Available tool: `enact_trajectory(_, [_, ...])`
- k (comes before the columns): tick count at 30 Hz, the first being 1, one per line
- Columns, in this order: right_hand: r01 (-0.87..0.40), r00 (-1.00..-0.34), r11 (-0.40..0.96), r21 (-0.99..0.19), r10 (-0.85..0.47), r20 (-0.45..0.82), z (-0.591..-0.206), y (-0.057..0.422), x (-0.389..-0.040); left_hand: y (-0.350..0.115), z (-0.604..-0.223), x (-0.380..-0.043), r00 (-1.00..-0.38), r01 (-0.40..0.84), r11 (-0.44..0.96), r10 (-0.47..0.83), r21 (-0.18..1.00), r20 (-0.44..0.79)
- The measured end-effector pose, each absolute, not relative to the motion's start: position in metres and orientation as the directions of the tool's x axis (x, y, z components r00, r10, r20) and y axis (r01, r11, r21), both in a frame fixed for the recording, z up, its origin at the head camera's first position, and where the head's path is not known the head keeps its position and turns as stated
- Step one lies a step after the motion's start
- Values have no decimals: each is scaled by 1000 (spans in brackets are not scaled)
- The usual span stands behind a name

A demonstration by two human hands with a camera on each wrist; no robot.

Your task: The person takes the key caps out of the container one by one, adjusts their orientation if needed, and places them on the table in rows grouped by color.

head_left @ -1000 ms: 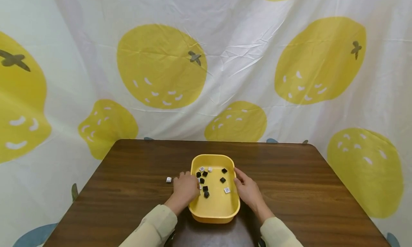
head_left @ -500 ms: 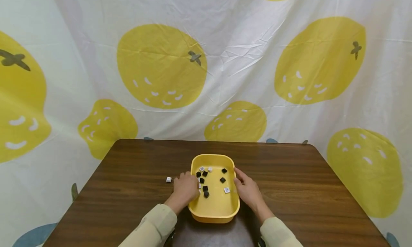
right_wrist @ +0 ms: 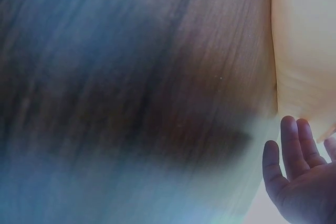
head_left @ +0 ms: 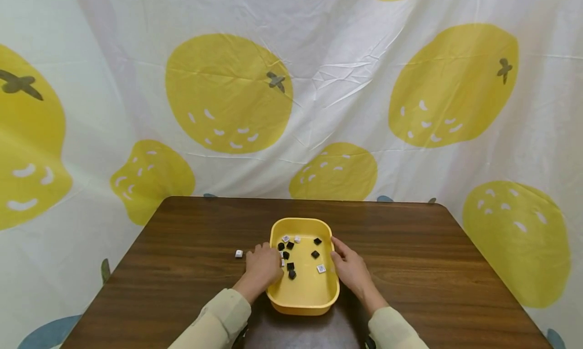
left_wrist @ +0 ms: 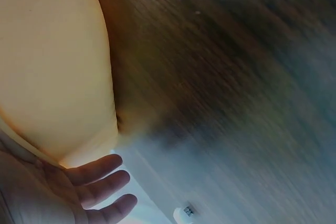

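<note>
A yellow plastic tub (head_left: 302,308) holds several small black and white keycaps. Black keycaps (head_left: 292,274) lie mostly along its left side; a white keycap (head_left: 321,269) is at the right. Over the left rim reaches my left hand (head_left: 263,264), overlapping a white keycap (head_left: 282,262). In the left wrist view three of its fingers (left_wrist: 105,187) extend loosely outside the tub; thumb and index finger are hidden, so I cannot tell what they hold. My right hand (head_left: 352,271) touches the right wall, its fingers (right_wrist: 294,150) fairly straight outside it.
Left of the left hand, one white keycap (head_left: 239,254) lies on the dark wooden table (head_left: 423,258). Behind the table hangs a white curtain (head_left: 337,86) printed with yellow fruit.
By the left hand, one white keycap inside the tub has shifted slightly away from me. Both hands and the tub stay almost where they were.
</note>
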State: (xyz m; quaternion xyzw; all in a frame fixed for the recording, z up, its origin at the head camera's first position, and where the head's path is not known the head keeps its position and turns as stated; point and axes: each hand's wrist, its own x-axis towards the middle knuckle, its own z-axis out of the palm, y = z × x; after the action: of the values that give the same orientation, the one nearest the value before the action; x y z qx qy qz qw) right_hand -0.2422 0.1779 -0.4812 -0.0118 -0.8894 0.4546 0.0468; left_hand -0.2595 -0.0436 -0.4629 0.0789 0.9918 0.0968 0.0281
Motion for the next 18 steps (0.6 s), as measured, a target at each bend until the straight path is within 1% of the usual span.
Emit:
enact_trajectory(14, [-16, -996, 578, -816, 60, 63, -481, 178, -242, -43, -461, -263, -984, 144, 978, 157, 150, -79])
enact_trajectory(18, [-12, -996, 580, -814, 63, 59, -481, 178, -242, -44, -463, -263, -984, 149, 976, 162, 161, -69])
